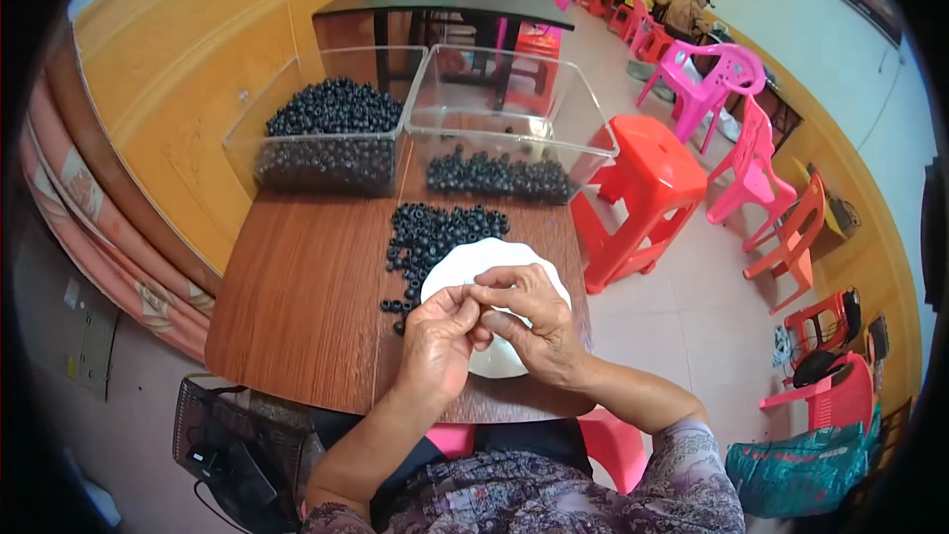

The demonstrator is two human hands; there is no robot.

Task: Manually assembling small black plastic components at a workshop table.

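My left hand and my right hand meet over a white plate with a scalloped rim. The fingertips of both are pinched together, and whatever sits between them is too small and too covered to name. Just beyond the plate and to its left lies a loose heap of small black ring-like pieces, each with a hole. A few of them have strayed close to my left wrist. The plate's middle is hidden under my hands.
Two clear plastic bins stand at the table's far side: the left bin heaped with black pieces, the right bin holding a shallow layer. A red stool stands right of the wooden table. Further off are a dark table, pink chairs and seated people.
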